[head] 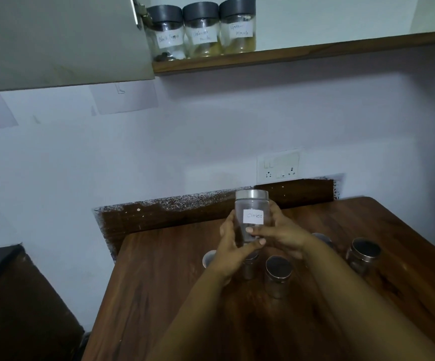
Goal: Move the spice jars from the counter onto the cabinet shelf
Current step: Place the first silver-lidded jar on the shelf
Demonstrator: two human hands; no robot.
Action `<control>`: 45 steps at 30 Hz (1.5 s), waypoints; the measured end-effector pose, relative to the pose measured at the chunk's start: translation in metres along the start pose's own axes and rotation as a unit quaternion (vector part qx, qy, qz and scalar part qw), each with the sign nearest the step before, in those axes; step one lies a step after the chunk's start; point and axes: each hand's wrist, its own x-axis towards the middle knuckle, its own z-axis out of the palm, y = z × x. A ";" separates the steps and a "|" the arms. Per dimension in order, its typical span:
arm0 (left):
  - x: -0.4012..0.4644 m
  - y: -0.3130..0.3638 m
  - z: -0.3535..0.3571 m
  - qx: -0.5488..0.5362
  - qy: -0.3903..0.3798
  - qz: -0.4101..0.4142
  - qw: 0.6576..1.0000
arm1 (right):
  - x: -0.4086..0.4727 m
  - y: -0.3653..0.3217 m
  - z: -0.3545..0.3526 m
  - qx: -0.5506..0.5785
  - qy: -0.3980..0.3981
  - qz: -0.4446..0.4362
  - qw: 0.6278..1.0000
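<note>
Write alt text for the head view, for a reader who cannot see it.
Both hands, left hand and right hand, hold a clear jar labelled Cloves upright above a wooden counter where other lidded jars stand. Above, three labelled dark-lidded jars sit in a row on the cabinet shelf.

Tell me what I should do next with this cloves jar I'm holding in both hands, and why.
Probably lift the cloves jar up to the shelf and set it right of the three jars already standing there. Your left hand and right hand both grip it above the counter, and that stretch of shelf looks free.
</note>
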 end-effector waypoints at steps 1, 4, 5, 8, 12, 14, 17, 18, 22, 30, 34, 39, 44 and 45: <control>0.004 0.004 0.003 0.008 0.001 0.017 1.000 | 0.001 -0.003 -0.004 0.003 0.010 -0.011 1.000; 0.023 0.025 0.013 0.025 0.029 0.078 0.996 | 0.008 -0.030 -0.019 -0.026 0.056 -0.060 0.996; 0.031 0.036 0.017 0.033 0.043 0.098 0.994 | 0.008 -0.045 -0.024 -0.040 0.068 -0.080 0.994; 0.059 0.072 0.032 0.050 0.073 0.156 0.984 | 0.008 -0.094 -0.040 -0.093 0.084 -0.149 0.981; 0.091 0.133 0.056 0.077 0.089 0.245 0.962 | 0.004 -0.161 -0.061 -0.134 0.108 -0.260 0.950; 0.107 0.165 0.066 0.101 0.107 0.295 0.944 | 0.003 -0.195 -0.071 -0.139 0.124 -0.311 0.932; 0.132 0.212 0.078 0.126 0.127 0.359 0.916 | 0.008 -0.246 -0.087 -0.177 0.137 -0.372 0.901; 0.141 0.228 0.081 0.136 0.133 0.376 0.907 | 0.011 -0.262 -0.093 -0.189 0.134 -0.385 0.893; 0.177 0.276 0.089 0.188 0.158 0.423 0.872 | 0.029 -0.316 -0.114 -0.214 0.120 -0.415 0.876; 0.253 0.279 0.085 0.449 0.366 0.351 0.736 | 0.087 -0.361 -0.150 -0.376 0.131 -0.355 0.846; 0.276 0.248 0.064 0.551 0.466 0.390 0.572 | 0.113 -0.386 -0.157 -0.441 0.135 -0.280 0.842; 0.291 0.243 0.058 0.535 0.496 0.425 0.536 | 0.151 -0.395 -0.151 -0.448 0.109 -0.223 0.859; 0.292 0.243 0.057 0.538 0.500 0.440 0.517 | 0.170 -0.396 -0.151 -0.454 0.090 -0.184 0.867; 0.293 0.244 0.056 0.539 0.502 0.440 0.515 | 0.173 -0.396 -0.151 -0.452 0.090 -0.180 0.869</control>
